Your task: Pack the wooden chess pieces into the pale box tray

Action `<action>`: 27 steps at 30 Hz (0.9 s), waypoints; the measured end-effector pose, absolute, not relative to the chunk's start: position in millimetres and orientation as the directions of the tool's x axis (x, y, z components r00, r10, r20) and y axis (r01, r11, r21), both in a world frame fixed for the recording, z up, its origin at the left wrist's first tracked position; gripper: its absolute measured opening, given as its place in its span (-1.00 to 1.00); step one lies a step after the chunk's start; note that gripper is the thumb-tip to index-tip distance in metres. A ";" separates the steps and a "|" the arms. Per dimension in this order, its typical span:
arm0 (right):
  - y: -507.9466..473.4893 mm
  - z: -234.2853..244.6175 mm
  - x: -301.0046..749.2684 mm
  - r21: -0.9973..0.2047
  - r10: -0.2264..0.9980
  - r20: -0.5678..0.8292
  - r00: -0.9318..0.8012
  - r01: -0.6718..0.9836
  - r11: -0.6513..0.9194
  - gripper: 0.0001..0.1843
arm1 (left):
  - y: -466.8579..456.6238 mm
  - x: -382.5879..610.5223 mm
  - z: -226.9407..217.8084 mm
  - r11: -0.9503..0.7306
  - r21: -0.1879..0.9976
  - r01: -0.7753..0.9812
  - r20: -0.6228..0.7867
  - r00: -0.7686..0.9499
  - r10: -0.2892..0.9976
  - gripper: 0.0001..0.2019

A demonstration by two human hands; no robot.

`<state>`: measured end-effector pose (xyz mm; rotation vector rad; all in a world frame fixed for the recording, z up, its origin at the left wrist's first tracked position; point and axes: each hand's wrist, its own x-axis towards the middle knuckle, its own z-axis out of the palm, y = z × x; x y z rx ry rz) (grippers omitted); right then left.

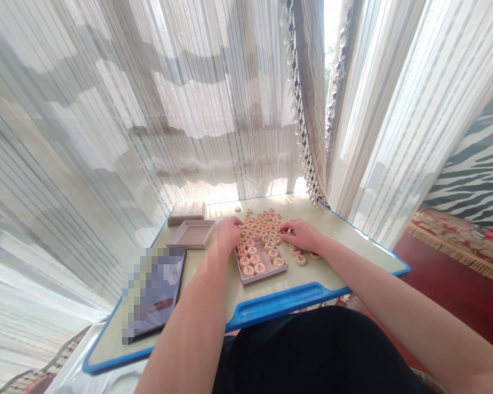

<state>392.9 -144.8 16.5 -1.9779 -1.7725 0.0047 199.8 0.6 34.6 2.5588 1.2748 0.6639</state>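
An open shallow box (263, 277) lies on the small table, holding red-marked Chinese chess pieces (259, 268) along its left side and dark-marked ones (278, 262) along its right. Behind its far edge spreads a loose heap of round wooden Chinese chess pieces (264, 220). My left hand (229, 232) is at the heap's left edge by the box's far left corner; its back hides most of the fingers and whatever they hold. On the opposite side, my right hand (302, 234) has its fingers curled, with a piece between thumb and fingertips. Several pieces (299, 259) lie below that hand.
Left of the box is an empty-looking box lid (192, 235), with a flat packet (187, 212) behind it. A dark tablet (160, 293) lies at the near left. The table (353, 241) has a blue rim and a front trough (281, 301); curtains (213, 137) hang behind.
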 end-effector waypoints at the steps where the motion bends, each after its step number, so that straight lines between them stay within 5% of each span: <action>1: -144.8 16.5 393.2 -0.347 0.938 0.311 0.153 0.937 -0.038 -0.72 | 1.9 199.4 33.5 -0.603 0.375 0.704 0.300 0.523 0.798 -0.64; 13: -127.6 27.2 397.0 -0.542 0.938 0.132 0.321 0.816 -0.203 -0.75 | 2.8 198.0 32.8 -0.545 0.397 0.738 0.248 0.485 0.838 -0.63; 21: -73.4 32.7 390.4 -0.323 0.960 0.261 0.102 0.946 -0.013 -0.80 | 20.3 202.8 20.4 -0.473 0.505 0.722 0.179 0.448 0.876 -0.67; 27: -21.3 41.5 383.5 -0.291 0.943 0.326 0.061 0.956 0.038 -0.74 | 28.8 203.6 12.0 -0.459 0.609 0.647 0.185 0.447 0.875 -0.72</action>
